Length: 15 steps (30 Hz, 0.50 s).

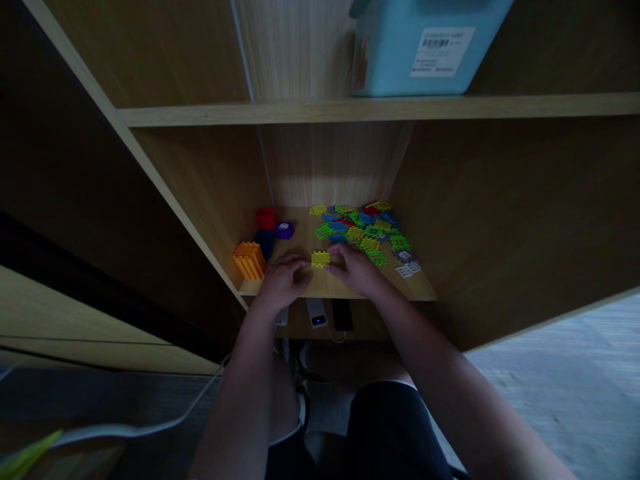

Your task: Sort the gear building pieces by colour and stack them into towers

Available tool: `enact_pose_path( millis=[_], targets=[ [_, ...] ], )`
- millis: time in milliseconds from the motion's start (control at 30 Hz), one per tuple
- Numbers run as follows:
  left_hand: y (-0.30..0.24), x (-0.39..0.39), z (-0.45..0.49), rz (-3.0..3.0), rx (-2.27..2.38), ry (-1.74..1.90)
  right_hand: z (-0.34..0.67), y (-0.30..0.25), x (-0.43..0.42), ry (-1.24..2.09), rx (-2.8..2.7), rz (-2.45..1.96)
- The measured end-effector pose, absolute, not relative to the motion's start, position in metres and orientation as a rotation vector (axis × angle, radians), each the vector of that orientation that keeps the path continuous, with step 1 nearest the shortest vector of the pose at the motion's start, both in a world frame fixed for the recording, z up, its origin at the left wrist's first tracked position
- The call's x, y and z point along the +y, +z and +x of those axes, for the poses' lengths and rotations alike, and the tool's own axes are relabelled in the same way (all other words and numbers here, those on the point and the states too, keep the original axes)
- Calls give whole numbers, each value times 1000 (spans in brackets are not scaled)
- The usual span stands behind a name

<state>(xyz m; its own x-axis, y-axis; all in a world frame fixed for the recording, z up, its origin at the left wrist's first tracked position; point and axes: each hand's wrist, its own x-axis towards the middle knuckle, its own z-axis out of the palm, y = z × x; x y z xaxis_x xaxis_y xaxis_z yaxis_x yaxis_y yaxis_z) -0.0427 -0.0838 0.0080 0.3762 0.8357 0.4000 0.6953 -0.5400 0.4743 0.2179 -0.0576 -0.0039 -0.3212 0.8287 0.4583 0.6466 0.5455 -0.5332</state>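
A yellow interlocking toy tile (321, 259) with notched edges lies flat near the front of the shelf, between my hands. My right hand (354, 268) has its thumb and fingertips at the tile's right edge and seems to grip it. Just left of the tile is my left hand (285, 283), fingers bent and thumb apart, with nothing visible in it. Whether its fingertips touch the tile I cannot tell. Behind my right hand spreads a loose pile of green, blue, yellow and red tiles (373, 231).
Left on the shelf stand an orange stack of tiles (249, 260), a red block (267, 218), a dark blue piece (265, 243) and a purple piece (285, 230). A light blue bin (390, 53) sits on the upper shelf (300, 113). Below lies a white device (317, 312) with a cable.
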Motion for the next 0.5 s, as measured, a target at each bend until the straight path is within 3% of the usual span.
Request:
enact_pose_path(
  millis=[500],
  targets=[
    [8,-84,-43,2400,1337,934,220,-5,-55,320,-2099,-1182]
  ],
)
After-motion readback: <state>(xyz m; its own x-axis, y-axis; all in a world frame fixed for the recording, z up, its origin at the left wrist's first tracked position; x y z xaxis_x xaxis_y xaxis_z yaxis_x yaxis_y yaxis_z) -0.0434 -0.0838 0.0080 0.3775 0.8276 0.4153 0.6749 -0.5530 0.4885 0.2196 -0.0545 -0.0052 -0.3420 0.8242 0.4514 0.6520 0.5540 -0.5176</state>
